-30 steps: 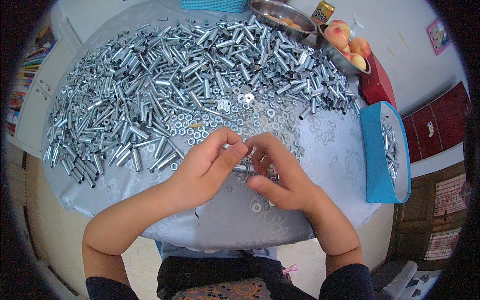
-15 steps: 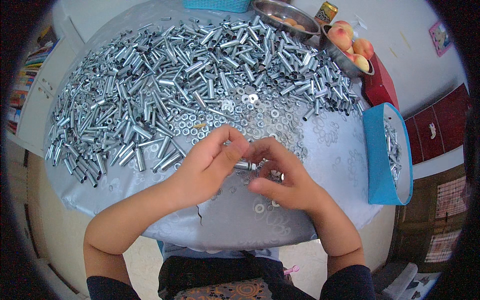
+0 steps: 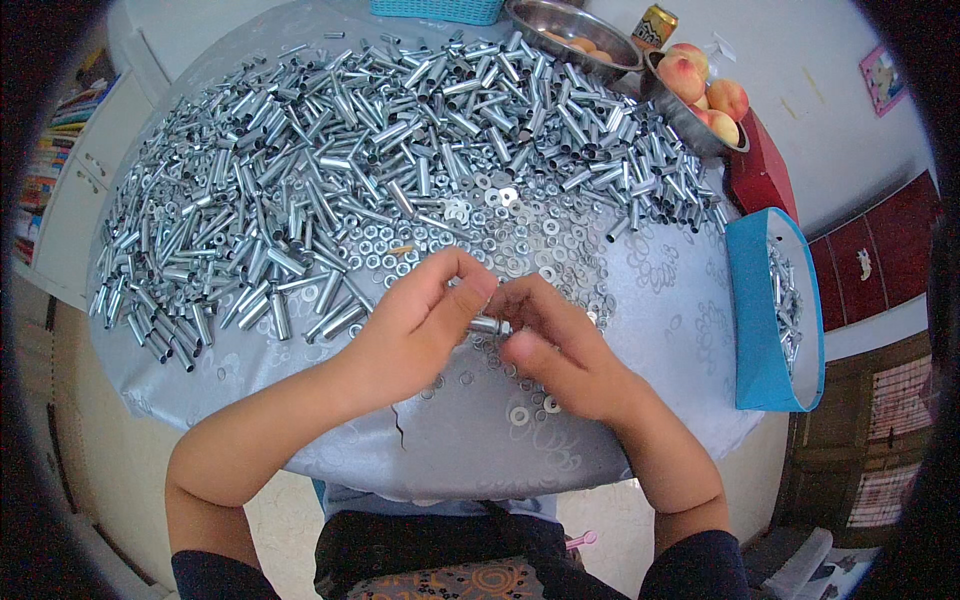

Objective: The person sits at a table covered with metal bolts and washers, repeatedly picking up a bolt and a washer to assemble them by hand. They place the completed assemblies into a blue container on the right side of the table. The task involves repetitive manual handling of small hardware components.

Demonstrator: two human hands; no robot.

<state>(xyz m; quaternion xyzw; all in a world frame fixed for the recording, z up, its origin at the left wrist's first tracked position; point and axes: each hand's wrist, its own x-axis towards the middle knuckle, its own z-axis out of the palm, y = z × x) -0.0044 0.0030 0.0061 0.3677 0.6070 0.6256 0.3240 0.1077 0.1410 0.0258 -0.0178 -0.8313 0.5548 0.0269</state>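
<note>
Between my hands, just above the near part of the table, is a shiny metal sleeve bolt [image 3: 488, 325] with a nut at its right end. My left hand [image 3: 420, 330] is closed around the bolt's left part, which the fingers hide. My right hand [image 3: 568, 350] curls at the other end, thumb and fingertips closed about the nut. Small nuts [image 3: 375, 248] and flat washers [image 3: 550, 228] lie loose just beyond my hands. Behind them spreads a big heap of metal sleeves [image 3: 340, 150]. A few washers [image 3: 519, 416] lie beside my right wrist.
A blue fabric bin [image 3: 755, 310] holding metal pieces stands at the table's right edge. At the back right are a steel bowl of peaches [image 3: 700, 130], another steel bowl [image 3: 545, 18], a can [image 3: 655, 26] and a red box [image 3: 762, 170]. A silvery cloth [image 3: 660, 330] covers the table.
My right fingers have drawn together around the nut end of the bolt. The bolt has shifted slightly, showing its nut more plainly. My left hand has hardly moved.
</note>
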